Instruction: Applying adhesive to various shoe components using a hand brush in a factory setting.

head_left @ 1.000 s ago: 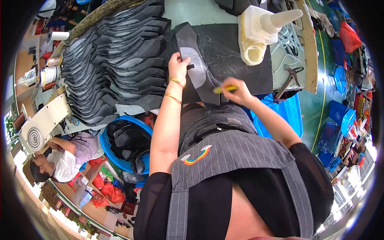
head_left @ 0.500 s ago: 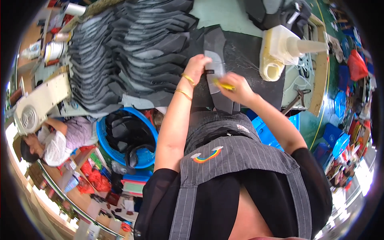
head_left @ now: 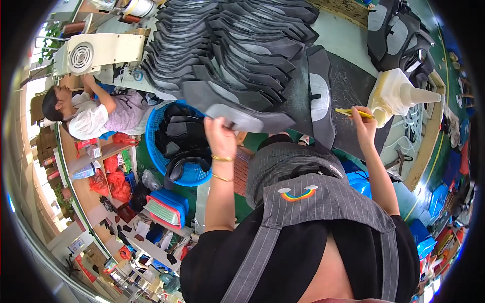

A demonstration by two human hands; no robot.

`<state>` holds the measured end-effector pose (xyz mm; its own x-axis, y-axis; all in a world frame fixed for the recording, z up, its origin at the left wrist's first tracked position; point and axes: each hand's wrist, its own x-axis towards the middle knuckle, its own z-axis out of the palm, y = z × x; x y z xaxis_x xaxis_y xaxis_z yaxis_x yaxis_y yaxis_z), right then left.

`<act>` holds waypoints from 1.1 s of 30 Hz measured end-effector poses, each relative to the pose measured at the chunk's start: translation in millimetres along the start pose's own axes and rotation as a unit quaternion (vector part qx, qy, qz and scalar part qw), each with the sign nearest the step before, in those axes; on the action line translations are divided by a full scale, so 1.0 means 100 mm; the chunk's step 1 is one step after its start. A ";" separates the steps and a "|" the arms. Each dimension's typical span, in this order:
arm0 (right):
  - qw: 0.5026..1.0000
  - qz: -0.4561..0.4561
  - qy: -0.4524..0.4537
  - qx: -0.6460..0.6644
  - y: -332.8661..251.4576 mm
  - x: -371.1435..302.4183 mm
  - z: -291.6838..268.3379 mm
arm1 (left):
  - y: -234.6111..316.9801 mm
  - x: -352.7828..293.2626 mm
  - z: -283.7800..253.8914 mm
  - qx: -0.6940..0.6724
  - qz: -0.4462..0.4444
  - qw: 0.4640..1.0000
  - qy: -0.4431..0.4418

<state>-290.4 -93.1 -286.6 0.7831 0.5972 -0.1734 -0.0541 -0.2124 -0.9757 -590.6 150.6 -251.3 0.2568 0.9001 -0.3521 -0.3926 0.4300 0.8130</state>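
Note:
My left hand is closed on the edge of a long curved black piece with a light grey patch, somewhat blurred. The piece is raised between the stacked rows and the blue basket. A similar curved black piece with a grey patch lies flat on the dark work mat. My right hand pinches a slim yellow tool, its tip just right of the lying piece; its exact kind is unclear. Beside that hand stands a translucent yellowish plastic container with a round opening and a cone-shaped part.
Overlapping rows of curved black pieces cover the table's left. A blue basket with black parts stands below. At the left, another person sits near a beige machine. More black pieces lie at the far right.
My left hand has left the mat, moving left, and now holds a raised piece. My right hand has moved right, off the lying piece, with the yellow tool. The view has shifted left.

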 end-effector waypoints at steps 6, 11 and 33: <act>1.000 -0.004 -0.014 -0.008 -0.01 -0.10 -0.18 | -0.28 1.05 -1.10 0.034 -0.137 0.990 0.021; 0.995 -0.028 0.092 -0.033 -0.21 -0.33 -0.49 | -0.43 1.44 -0.91 0.080 -0.107 0.989 0.061; 0.866 -0.175 0.284 -0.373 -0.08 -0.29 -1.40 | -1.13 1.21 2.69 0.369 0.066 0.893 -0.247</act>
<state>-225.7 -217.4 -254.5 0.8601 0.2952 0.4160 0.4981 -0.6616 -0.5605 -278.0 191.9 -260.6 0.6819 0.7197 -0.1306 0.1946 -0.0063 0.9809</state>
